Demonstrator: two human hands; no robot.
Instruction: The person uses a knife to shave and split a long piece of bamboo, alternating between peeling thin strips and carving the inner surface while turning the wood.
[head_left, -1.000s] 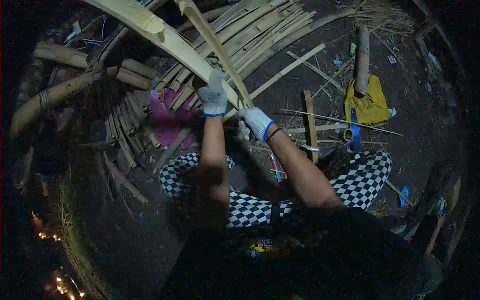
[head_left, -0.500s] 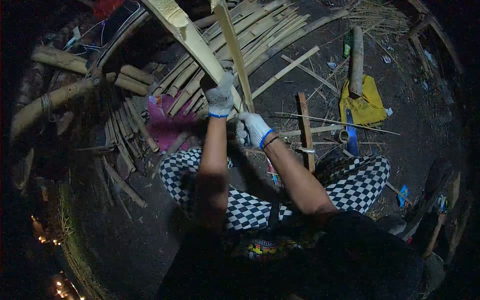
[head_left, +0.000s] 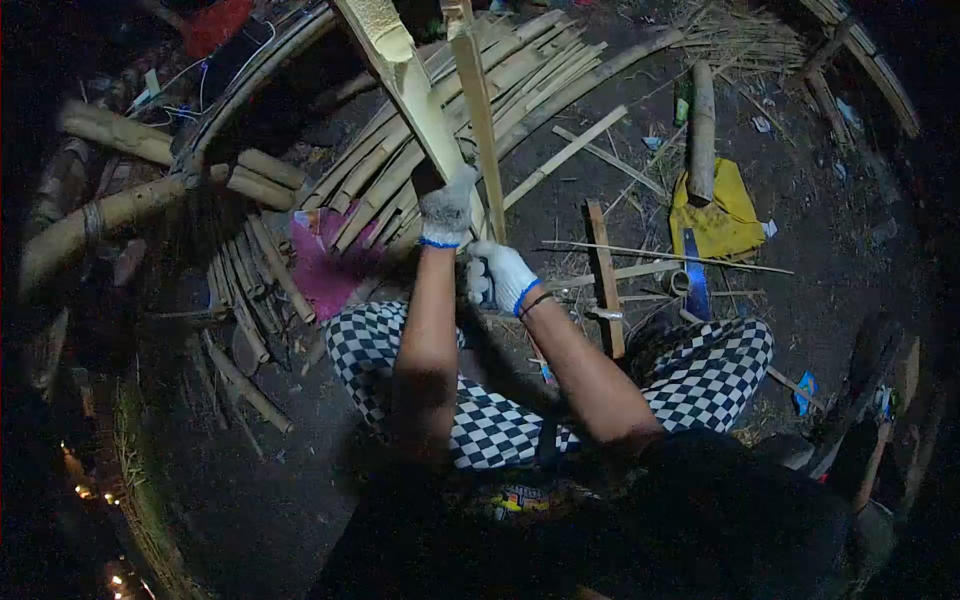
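Two long halves of split bamboo stand tilted up in front of me: a wide bamboo strip with its pale inner face showing, and a narrower bamboo strip to its right. My left hand, in a whitish knit glove with a blue cuff, is closed around the lower part of the wide strip. Just below and to the right, my right hand, gloved the same way, is a fist near the strips' lower ends. Whatever it grips is hidden by the fingers and shadow.
A pile of split bamboo lies ahead on a pink sheet. To the right are a wooden bar, a saw with a blue blade, a yellow sack and a bamboo pole. Bamboo lengths lie left.
The upper ends of the bamboo strips have swung a little to the right. Both hands have shifted slightly downward in view and keep their closed shape.
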